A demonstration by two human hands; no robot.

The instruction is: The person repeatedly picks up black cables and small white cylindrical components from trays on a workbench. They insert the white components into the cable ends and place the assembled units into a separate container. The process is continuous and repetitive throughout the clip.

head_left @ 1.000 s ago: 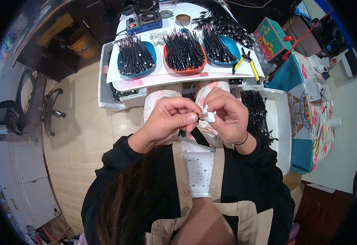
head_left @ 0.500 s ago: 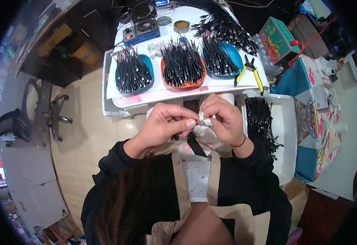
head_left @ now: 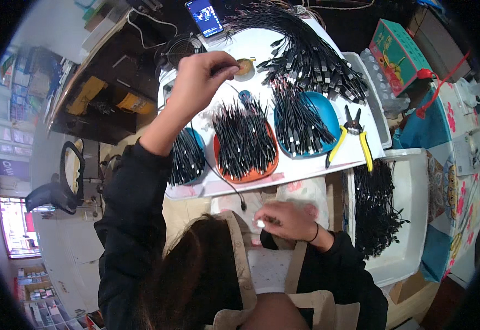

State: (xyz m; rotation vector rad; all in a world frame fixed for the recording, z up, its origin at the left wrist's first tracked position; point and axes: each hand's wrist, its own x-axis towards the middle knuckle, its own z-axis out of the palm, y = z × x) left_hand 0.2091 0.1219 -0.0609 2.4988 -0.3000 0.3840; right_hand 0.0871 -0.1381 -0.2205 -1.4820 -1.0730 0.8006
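My left hand [head_left: 204, 80] reaches over the far part of the white table, its fingers pinched at the small round tin [head_left: 245, 67] with amber stuff in it. A thin black cable [head_left: 223, 179] appears to hang from this hand; part of it is hidden by my forearm, and its plug end dangles past the table's near edge. The pinched tip of the cable is too small to make out. My right hand [head_left: 289, 220] is above my lap, fingers curled, with a small white piece [head_left: 260, 224] at its fingertips. I cannot tell what that piece is.
Bundles of black cables lie in a left blue tray [head_left: 200, 144], an orange tray [head_left: 240, 177] and a right blue tray [head_left: 328, 113]. Yellow-handled wire strippers [head_left: 352, 135] rest at right. More cables fill a white foam box [head_left: 413, 220]. A lit phone [head_left: 204, 19] stands behind.
My hands were together above my lap. The left has gone up and away to the tin, with the cable trailing, while the right has dropped slightly nearer. The view has shifted.
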